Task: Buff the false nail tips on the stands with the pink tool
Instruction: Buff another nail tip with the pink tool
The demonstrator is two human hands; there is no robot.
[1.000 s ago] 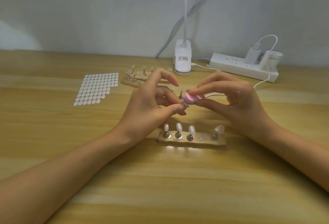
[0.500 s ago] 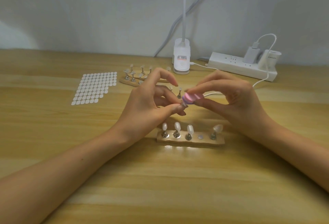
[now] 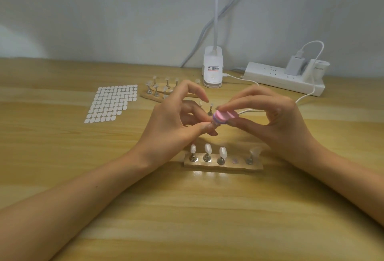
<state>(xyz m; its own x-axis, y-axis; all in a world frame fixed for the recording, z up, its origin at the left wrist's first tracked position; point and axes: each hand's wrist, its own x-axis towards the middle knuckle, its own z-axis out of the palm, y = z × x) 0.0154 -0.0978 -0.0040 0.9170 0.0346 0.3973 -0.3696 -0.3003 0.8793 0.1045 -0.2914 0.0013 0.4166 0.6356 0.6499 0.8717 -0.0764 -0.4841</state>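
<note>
My right hand (image 3: 268, 119) pinches the pink buffing tool (image 3: 223, 116) between thumb and fingers, above the table. My left hand (image 3: 176, 119) pinches a small nail tip stand (image 3: 215, 124) right under the tool's end; the tip on it is mostly hidden by the tool and fingers. Below the hands lies a wooden base (image 3: 223, 166) with several metal stands; three carry white nail tips (image 3: 207, 149), one slot is bare, and the right stand holds a clear tip (image 3: 255, 151).
A second wooden base with stands (image 3: 158, 90) sits behind my left hand, and a lone stand (image 3: 210, 109) near it. A sheet of white adhesive dots (image 3: 113, 103) lies at the left. A lamp base (image 3: 213, 69), a power strip (image 3: 284, 78) and a cable (image 3: 311, 92) are at the back.
Both hands keep their grips; the pink tool has shifted only slightly against the held stand.
</note>
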